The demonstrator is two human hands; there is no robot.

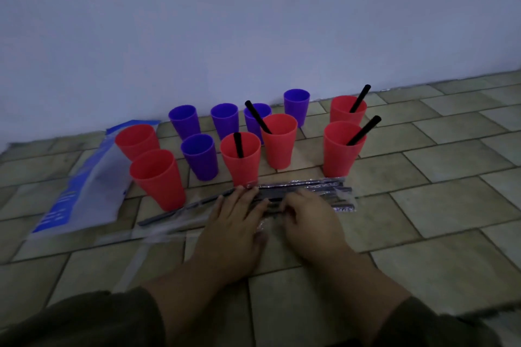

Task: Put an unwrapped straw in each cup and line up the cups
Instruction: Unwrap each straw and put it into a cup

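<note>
Tiled floor (439,236), pale wall (253,22). Left hand (234,222) flat, fingers straight, pinning pile of clear-wrapped black plastic straws (313,186) near side of cups, probably steadying. Right hand (310,220) curled, pinching into pile. Four red plastic cups (242,166) strawed, purple plastic cups (201,163) empty.

Packed tight at the back — purple cups (225,121) close along the wall (253,22), red cups (242,166) crowded just in front, with black straws (364,131) slanting out over four rims. Narrow lane between the middle reds and the right-hand pair. Barred along the front by the wrapped straws (310,184), with the left hand (234,222) and right hand (310,220) on top. Hemmed on the left by a blue-and-white bag (84,191). Wide open over tiled floor (451,205) to the right.
</note>
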